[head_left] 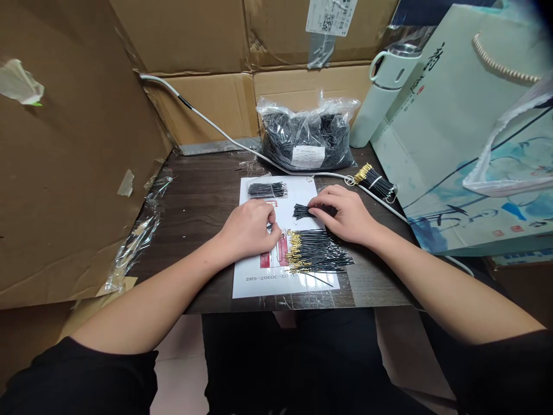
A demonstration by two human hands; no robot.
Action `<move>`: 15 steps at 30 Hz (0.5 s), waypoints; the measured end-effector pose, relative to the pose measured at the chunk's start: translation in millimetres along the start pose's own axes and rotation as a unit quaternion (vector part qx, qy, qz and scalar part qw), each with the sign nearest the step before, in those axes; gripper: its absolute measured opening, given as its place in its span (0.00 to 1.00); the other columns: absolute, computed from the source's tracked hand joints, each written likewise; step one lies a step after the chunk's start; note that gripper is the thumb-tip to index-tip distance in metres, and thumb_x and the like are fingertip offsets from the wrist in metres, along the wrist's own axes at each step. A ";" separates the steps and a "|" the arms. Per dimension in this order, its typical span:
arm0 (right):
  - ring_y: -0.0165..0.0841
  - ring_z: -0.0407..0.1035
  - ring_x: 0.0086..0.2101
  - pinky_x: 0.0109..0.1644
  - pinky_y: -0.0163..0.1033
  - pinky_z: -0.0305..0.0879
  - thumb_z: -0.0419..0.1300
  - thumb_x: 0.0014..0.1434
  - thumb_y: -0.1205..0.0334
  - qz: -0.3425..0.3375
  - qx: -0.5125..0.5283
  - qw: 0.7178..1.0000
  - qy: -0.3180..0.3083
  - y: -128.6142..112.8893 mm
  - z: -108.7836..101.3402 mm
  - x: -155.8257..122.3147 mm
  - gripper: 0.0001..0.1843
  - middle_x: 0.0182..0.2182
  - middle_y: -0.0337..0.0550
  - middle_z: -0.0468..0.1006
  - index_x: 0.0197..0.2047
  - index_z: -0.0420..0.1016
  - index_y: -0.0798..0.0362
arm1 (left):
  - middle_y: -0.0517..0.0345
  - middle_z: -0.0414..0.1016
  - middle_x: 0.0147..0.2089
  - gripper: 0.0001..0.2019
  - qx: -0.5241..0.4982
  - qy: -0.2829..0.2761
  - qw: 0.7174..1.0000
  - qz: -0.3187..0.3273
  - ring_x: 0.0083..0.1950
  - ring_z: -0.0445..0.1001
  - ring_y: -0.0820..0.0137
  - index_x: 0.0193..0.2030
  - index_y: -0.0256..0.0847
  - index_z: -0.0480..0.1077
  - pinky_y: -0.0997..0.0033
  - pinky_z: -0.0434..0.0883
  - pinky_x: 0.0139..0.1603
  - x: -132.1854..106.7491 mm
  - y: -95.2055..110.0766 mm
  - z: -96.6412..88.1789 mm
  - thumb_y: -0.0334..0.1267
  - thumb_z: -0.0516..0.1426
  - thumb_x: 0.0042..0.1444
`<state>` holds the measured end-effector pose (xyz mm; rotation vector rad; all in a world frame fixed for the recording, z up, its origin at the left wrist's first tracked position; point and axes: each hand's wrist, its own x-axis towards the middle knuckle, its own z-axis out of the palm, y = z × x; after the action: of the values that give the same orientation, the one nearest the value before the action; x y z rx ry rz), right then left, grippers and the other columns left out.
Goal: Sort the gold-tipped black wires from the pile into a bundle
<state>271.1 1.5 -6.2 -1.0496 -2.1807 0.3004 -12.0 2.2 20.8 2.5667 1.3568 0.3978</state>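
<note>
On a white printed sheet (259, 276) taped to the dark table lies a loose pile of short black wires with gold tips (317, 251). My right hand (345, 216) is curled over a small bunch of black wires (301, 211) and grips it just above the pile. My left hand (250, 229) rests on the sheet to the left of the pile, fingers pinched together near the gold tips; what they hold is hidden. A small clear bag of black wires (266, 188) lies at the sheet's top.
A big plastic bag of black wires (305, 141) stands at the back, a tied wire bundle (375, 182) to its right. A white cable (207, 118) crosses the table. A pale flask (380, 98) and a paper gift bag (466, 132) stand right; cardboard walls (64, 173) enclose left and back.
</note>
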 end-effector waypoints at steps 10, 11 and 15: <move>0.38 0.72 0.40 0.45 0.45 0.70 0.64 0.72 0.60 -0.082 0.083 0.982 -0.148 -33.8 -14.9 -2.5 0.06 0.39 0.47 0.78 0.47 0.80 0.53 | 0.53 0.79 0.34 0.04 0.008 0.022 0.999 0.045 0.38 0.77 0.61 0.32 0.40 0.74 0.62 0.70 0.39 -1.6 -2.1 3.9 0.35 0.62 0.58; 0.38 0.72 0.39 0.45 0.45 0.70 0.64 0.72 0.60 -0.088 0.083 0.980 -0.160 -34.8 -15.4 -2.6 0.07 0.39 0.47 0.78 0.47 0.80 0.54 | 0.53 0.79 0.34 0.04 0.018 0.022 0.998 0.049 0.37 0.76 0.61 0.32 0.40 0.74 0.62 0.70 0.38 -1.9 -2.2 3.8 0.35 0.62 0.58; 0.38 0.72 0.38 0.43 0.45 0.69 0.65 0.70 0.58 -0.110 0.077 0.976 -0.174 -34.4 -15.3 -2.5 0.09 0.38 0.47 0.78 0.47 0.81 0.56 | 0.53 0.78 0.33 0.06 0.046 0.024 0.997 0.062 0.35 0.76 0.62 0.32 0.39 0.76 0.61 0.68 0.35 -3.1 -2.5 3.3 0.36 0.62 0.60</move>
<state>261.9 -23.9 20.1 -0.7011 -2.5115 0.5769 -14.6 0.8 16.6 2.7435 1.2632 0.4289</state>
